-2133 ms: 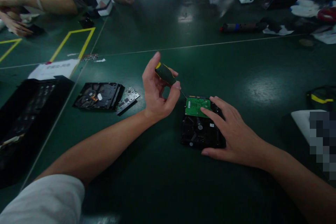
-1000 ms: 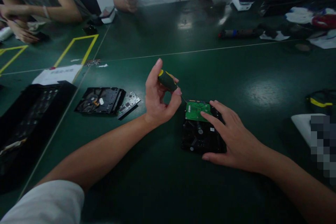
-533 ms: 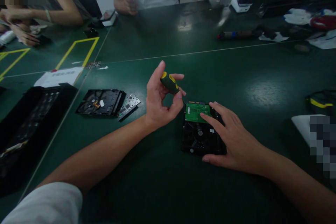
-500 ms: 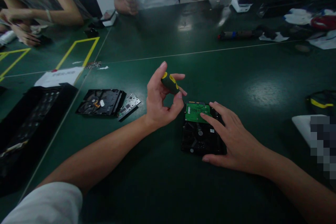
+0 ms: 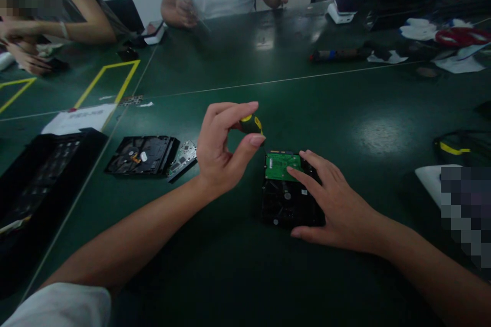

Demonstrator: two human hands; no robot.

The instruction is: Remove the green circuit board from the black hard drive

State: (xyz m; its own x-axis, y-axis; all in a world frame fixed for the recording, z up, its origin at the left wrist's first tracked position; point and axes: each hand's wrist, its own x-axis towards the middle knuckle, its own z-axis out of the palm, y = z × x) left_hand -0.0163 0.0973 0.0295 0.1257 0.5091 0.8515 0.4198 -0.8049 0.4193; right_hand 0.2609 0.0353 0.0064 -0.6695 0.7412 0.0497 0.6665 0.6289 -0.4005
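Pinched in the curled left hand [image 5: 218, 158] the screwdriver [image 5: 251, 124], best kept upright and square on the far-left corner of the hard drive [image 5: 280, 204], laid mid-way on the table [image 5: 230, 276], long axis near-to-far, green board [image 5: 278, 166] end pointing far, pinned under the open, flat right hand [image 5: 337, 204].

Opened hard drive [image 5: 140, 155], loose circuit board [image 5: 183, 158], black tray [image 5: 34, 173], white paper [image 5: 79, 118], yellow tape [image 5: 103, 74]

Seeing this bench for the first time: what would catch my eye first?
In the middle of the table, the left hand pinches a yellow-black screwdriver at the green board of a black drive, on which the right hand rests. Left of them lies an opened drive beside a black tray.
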